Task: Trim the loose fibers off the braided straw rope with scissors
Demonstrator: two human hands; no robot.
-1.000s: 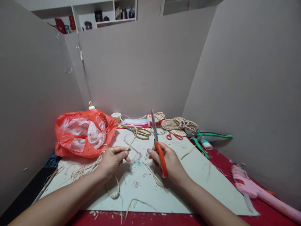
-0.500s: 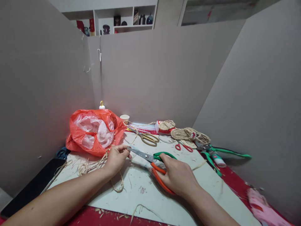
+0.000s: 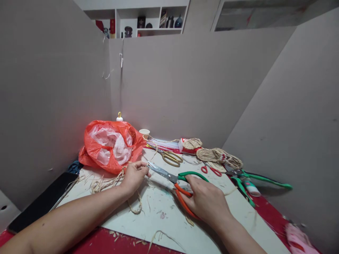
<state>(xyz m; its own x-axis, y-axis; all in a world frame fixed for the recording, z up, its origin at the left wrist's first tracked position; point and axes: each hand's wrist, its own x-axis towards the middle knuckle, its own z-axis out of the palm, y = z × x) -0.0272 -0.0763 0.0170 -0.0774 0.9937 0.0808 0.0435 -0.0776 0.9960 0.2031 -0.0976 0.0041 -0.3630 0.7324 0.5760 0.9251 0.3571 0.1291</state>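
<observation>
My right hand grips a pair of scissors with one green and one orange handle. The blades point left, and their tips reach the fingertips of my left hand. Those fingers are pinched on a straw cord, which loops down below the hand onto the white board; the bit right between the fingertips is too small to make out. More loose straw strands lie in a tangle behind my left wrist.
Left of centre stands a red plastic bag, with a phone-like black slab beside the white board. Toward the back lie gold-handled scissors, woven straw soles, red-handled scissors and green-handled pliers. Grey panels surround the table.
The whole view has shifted a little, so things sit slightly farther right. Both hands keep nearly the same pose, scissor tips still at the left fingertips. A straw scrap now shows below the orange handle.
</observation>
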